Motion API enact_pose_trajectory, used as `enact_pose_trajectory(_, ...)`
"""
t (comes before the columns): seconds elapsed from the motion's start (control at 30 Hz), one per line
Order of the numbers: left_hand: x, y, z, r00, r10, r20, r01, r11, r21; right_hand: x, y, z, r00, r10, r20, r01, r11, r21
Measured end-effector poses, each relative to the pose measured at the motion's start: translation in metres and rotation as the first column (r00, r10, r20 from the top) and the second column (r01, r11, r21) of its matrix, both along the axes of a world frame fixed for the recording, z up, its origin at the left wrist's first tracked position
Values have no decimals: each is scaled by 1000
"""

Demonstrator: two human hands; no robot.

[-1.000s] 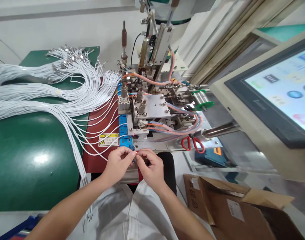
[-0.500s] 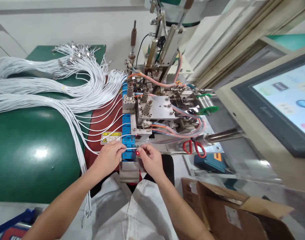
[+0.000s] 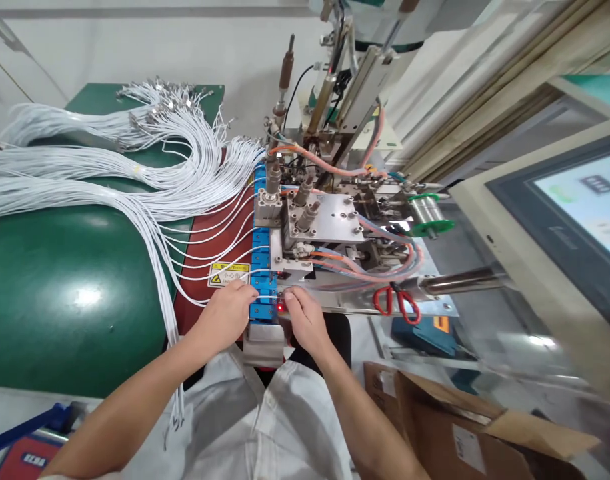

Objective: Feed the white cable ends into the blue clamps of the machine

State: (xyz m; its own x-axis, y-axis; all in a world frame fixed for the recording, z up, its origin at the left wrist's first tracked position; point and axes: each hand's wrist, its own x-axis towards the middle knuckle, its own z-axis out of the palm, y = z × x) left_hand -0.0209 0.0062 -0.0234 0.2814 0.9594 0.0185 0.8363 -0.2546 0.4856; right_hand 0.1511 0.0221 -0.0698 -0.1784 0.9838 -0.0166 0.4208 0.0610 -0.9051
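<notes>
A white cable [image 3: 265, 297] lies across the row of blue cable clamps [image 3: 261, 311] at the machine's near end. My left hand [image 3: 228, 312] is closed in a pinch on that cable, just left of the clamps. On the right side of the clamps, my right hand [image 3: 307, 321] has its thumb and fingers closed at the cable's tip, beside a small red light [image 3: 281, 308]. The fingertips largely cover the tip itself. Other white cables run from the bundle into clamps farther back along the row.
Large white cable bundles [image 3: 75, 197] spread over the green table [image 3: 45, 287]. Beyond my hands stands the machine's metal plate [image 3: 329, 217], with a solder wire spool [image 3: 429, 215] and red-handled scissors [image 3: 397, 303] to its right. A touchscreen [image 3: 585, 193] and a cardboard box [image 3: 435, 413] occupy the right side.
My head view has shifted a little, so the machine sits farther right. Both hands stay at the same cable; the right fingers have drawn closer together and flatter over its tip.
</notes>
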Motion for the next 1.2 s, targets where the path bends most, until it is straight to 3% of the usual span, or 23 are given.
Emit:
enact_pose_trajectory(0.1, -1, 0, 0, 1000, -12, -1, 12, 1000, 2, -2, 3, -2, 986, -3, 169, -31, 980, 195)
enact_pose_trajectory(0.2, -1, 0, -1, 1000, -21, -22, 21, 999, -24, -6, 5, -6, 981, -41, 192, -14, 961, 277)
enact_pose_trajectory(0.47, 1, -1, -1, 992, -21, -127, 5, 993, -121, -14, -1, -19, 991, -127, -46, 131, 988, 84)
enact_pose_trajectory(0.7, 7, -6, 10, 971, -10, -238, -11, 996, -90, -16, -4, -23, 981, -174, -87, 178, 983, 41)
enact_pose_trajectory(0.83, 7, -9, 12, 949, -11, -314, 17, 1000, 16, -13, -2, -20, 981, -174, -85, 172, 985, -23)
enact_pose_trajectory(0.93, 3, -9, 10, 959, -5, -282, 10, 1000, 19, -9, -1, -15, 956, -265, -126, 259, 964, -56)
enact_pose_trajectory(1.07, -1, -8, 8, 977, -19, -213, 25, 999, 26, -2, -2, -4, 891, -353, -285, 365, 931, -10)
enact_pose_trajectory(1.2, -6, -22, 21, 984, -91, -151, 97, 995, 35, 4, -8, 8, 873, -288, -393, 343, 936, 76)
